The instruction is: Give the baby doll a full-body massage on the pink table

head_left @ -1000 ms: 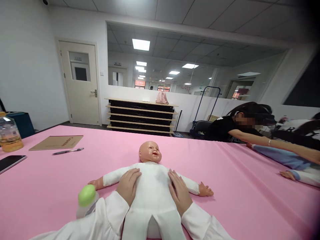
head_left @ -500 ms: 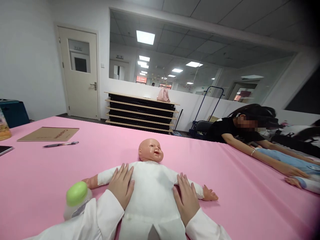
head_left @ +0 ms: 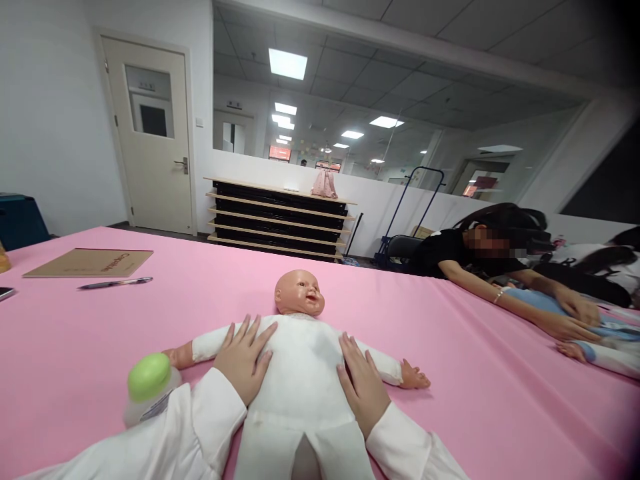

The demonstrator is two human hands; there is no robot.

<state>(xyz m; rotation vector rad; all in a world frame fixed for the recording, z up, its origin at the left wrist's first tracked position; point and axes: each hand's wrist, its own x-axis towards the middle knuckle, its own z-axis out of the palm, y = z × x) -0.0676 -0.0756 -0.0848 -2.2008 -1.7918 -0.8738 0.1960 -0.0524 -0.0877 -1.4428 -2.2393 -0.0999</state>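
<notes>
A baby doll (head_left: 303,373) with a white cloth body lies on its back on the pink tablecloth (head_left: 210,293), its head away from me and its arms spread. My left hand (head_left: 243,360) rests flat, fingers apart, on the doll's shoulder and chest at the left. On the other side, my right hand (head_left: 364,383) lies along the upper chest and arm, its fingers stretched out. Beside my left sleeve stands a bottle with a green cap (head_left: 150,387), near the doll's hand; the sleeve covers part of it.
A notebook (head_left: 90,262) and a pen (head_left: 115,283) lie at the far left, with a phone's corner (head_left: 7,293) at the edge. To the right a co-worker (head_left: 475,260) leans over another doll in blue (head_left: 540,303). Stacked boards (head_left: 280,217) stand behind the table.
My left hand's fingers have spread wider and reach further onto the chest. My right hand has shifted slightly inward toward the chest. The co-worker's hands have moved closer together. The view has shifted slightly.
</notes>
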